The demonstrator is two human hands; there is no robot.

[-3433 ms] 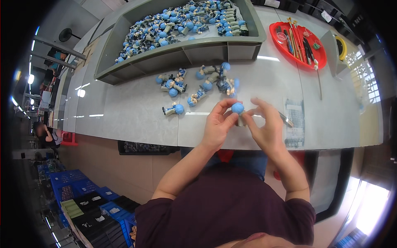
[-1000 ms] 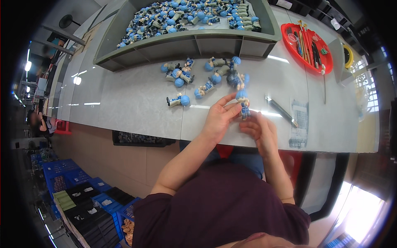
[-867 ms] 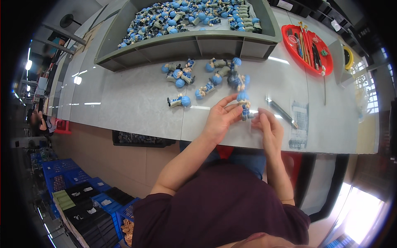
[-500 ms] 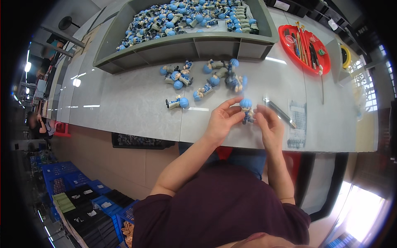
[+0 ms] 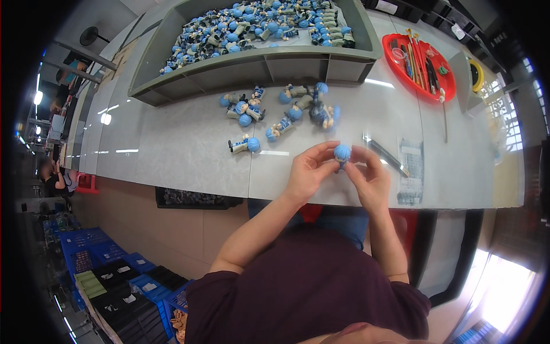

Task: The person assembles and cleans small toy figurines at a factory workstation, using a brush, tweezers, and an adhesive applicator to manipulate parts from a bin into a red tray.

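Observation:
Between my two hands, a small blue-haired doll figurine (image 5: 342, 152) is held up over the near part of the table, its round head uppermost. My left hand (image 5: 309, 172) pinches it from the left with thumb and fingers. From the right, my right hand (image 5: 371, 175) grips it the same way. Much of its body is hidden behind my fingers. Beyond my hands lie several similar figurines (image 5: 281, 127) in loose groups, and a single figurine (image 5: 245, 144) rests on its side left of my left hand.
A grey crate (image 5: 263, 71) full of figurines stands at the back. At the back right, a red tray (image 5: 394, 57) holds brushes and tools. A dark pen-like tool (image 5: 389, 157) lies right of my hands, beside an ink-smudged patch (image 5: 410, 172). A yellow tape roll (image 5: 477, 75) is at far right.
The figurine has tipped between my fingers, so more of its hair and less of its body shows. My right hand has closed in on it.

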